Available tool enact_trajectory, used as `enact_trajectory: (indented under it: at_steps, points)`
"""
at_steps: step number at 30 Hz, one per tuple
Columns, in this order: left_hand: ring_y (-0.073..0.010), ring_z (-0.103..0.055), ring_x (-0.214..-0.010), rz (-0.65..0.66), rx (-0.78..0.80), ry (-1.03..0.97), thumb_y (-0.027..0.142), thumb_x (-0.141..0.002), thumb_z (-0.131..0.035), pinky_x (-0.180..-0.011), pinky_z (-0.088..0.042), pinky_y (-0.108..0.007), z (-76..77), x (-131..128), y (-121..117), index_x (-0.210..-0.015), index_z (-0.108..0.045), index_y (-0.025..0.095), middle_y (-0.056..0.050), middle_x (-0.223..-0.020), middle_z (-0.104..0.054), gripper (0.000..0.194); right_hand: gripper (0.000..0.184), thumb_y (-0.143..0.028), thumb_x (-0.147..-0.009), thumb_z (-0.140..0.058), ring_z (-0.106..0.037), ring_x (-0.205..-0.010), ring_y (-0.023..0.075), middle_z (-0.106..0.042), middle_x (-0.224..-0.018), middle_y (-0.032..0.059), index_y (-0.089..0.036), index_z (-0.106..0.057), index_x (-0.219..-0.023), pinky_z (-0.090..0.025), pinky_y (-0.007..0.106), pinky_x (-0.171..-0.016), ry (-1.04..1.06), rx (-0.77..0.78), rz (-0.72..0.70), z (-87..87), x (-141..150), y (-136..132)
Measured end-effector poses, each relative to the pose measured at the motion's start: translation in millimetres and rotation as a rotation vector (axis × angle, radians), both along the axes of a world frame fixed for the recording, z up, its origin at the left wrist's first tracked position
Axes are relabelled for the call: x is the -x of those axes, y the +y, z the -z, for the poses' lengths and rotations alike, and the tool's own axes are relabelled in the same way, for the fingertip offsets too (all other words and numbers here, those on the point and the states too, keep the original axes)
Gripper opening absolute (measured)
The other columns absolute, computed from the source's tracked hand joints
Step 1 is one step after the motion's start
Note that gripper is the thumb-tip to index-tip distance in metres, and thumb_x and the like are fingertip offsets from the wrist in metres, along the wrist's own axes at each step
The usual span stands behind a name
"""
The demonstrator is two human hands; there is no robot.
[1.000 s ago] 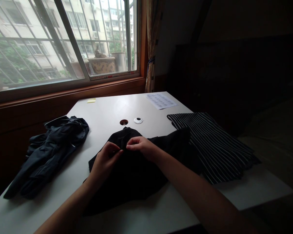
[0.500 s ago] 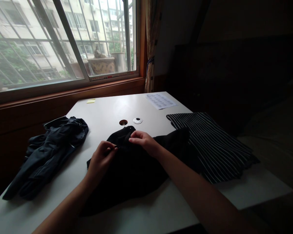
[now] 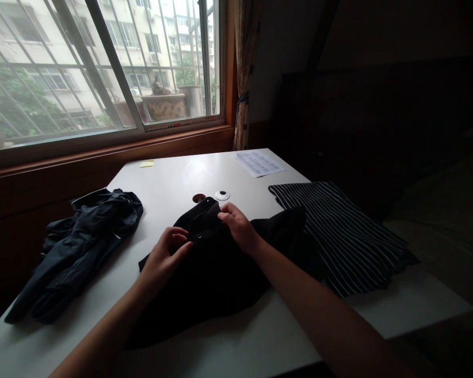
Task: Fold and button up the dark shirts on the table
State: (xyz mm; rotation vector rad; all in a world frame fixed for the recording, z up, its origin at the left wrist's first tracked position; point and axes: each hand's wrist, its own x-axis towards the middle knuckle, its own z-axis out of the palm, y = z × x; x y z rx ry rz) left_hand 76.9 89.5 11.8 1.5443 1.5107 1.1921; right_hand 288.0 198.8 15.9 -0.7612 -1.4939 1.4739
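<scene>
A black garment (image 3: 205, 283) lies bunched on the white table in front of me; its exact kind is hard to make out in the dim light. My left hand (image 3: 167, 254) rests at its left upper part, thumb and fingers apart against the cloth. Just right of those fingertips a small round button or snap (image 3: 199, 237) shows on the fabric. With thumb and fingers, my right hand (image 3: 238, 226) pinches a raised edge of the same garment, near its upper end.
The white table (image 3: 165, 178) also bears a crumpled dark blue garment (image 3: 86, 247) at left and a striped cloth (image 3: 339, 231) at right. Toward the back are a printed sheet (image 3: 260, 163), a yellow note (image 3: 147, 164), a cable hole (image 3: 199, 198) and a white ring cap (image 3: 222, 195).
My left fingers have parted, and the small round button or snap now shows. My right hand has shifted slightly right, and the garment's upper edge has risen a little.
</scene>
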Motion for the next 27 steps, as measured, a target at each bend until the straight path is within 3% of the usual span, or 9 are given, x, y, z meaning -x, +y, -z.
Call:
enact_trajectory:
  at_steps: [5,9,13,18,23,27]
  points:
    - [-0.0169,-0.06,-0.071,0.18,0.044,0.217,0.038,-0.083,-0.067,-0.066,-0.044,-0.026,-0.7,4,3,-0.122,-0.058,0.026,0.001,-0.083,-0.064,0.042,0.02,-0.041,-0.087,-0.056,-0.045,-0.065,0.0131,-0.046,-0.072,-0.0049,-0.023,-0.048,-0.087,-0.04,0.026,-0.065,0.02,-0.102,0.101,-0.3,-2,-1]
    - [-0.0192,-0.064,-0.075,0.15,-0.07,0.429,0.027,-0.082,-0.061,-0.07,-0.046,-0.029,2.3,15,8,-0.111,-0.065,0.025,-0.001,-0.086,-0.069,0.029,0.02,-0.042,-0.092,-0.053,-0.054,-0.072,0.0153,-0.056,-0.078,-0.002,-0.022,-0.056,-0.092,-0.044,0.027,-0.07,-0.146,-0.244,0.079,-2.9,-4,0]
    - [-0.0244,-0.067,-0.09,0.012,-0.161,0.488,0.023,-0.079,-0.058,-0.082,-0.049,-0.033,-6.5,41,13,-0.1,-0.069,0.025,-0.004,-0.098,-0.073,0.024,0.021,-0.036,-0.097,-0.047,-0.062,-0.084,0.019,-0.068,-0.089,0.0023,-0.023,-0.064,-0.096,-0.043,0.029,-0.078,-0.511,-0.499,0.138,-7.2,-12,5]
    - [-0.0241,-0.066,-0.091,-0.34,-0.344,0.577,0.029,-0.081,-0.059,-0.084,-0.049,-0.032,-25.5,75,9,-0.097,-0.069,0.023,-0.004,-0.098,-0.07,0.02,0.029,-0.04,-0.097,-0.049,-0.062,-0.076,0.0205,-0.069,-0.08,0.0053,-0.022,-0.065,-0.081,-0.038,0.03,-0.068,-0.836,-0.642,0.191,-11.0,-26,15]
    - [-0.0226,-0.062,-0.092,-0.657,-0.359,0.809,0.029,-0.086,-0.057,-0.085,-0.046,-0.03,-27.1,102,7,-0.102,-0.069,0.02,-0.002,-0.097,-0.064,0.022,0.032,-0.055,-0.085,-0.066,-0.059,-0.072,0.0204,-0.069,-0.082,0.0057,-0.023,-0.068,-0.085,-0.034,0.03,-0.063,-0.877,-0.649,0.009,-6.4,-29,11]
    - [-0.0239,-0.063,-0.093,-0.667,-0.259,0.882,0.032,-0.087,-0.056,-0.081,-0.046,-0.029,-20.1,117,11,-0.103,-0.068,0.021,-0.003,-0.101,-0.066,0.022,0.024,-0.044,-0.073,-0.079,-0.057,-0.066,0.0186,-0.066,-0.074,0.0024,-0.023,-0.069,-0.077,-0.034,0.028,-0.06,-0.803,-0.594,-0.238,-12.2,-24,-2]
